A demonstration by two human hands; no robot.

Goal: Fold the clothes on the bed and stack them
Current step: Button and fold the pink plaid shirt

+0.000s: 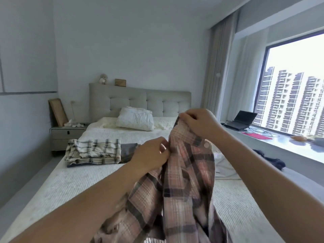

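Two hands pinch soft pink plaid shirt [185,181].

The bed [73,186] was covered by a white ribbed spread and ended in a grey tufted headboard [140,100]. To the left of the left hand [149,158] lay a stack of folded clothes [94,152], a cream plaid piece on top, a grey one [128,151] showing at its right edge. Beyond both hands a crumpled white pillow [135,121] sat near the headboard. Past the right hand [199,121], a dark garment [270,159] lay at the bed's right edge, and something white lay just beside the right forearm.
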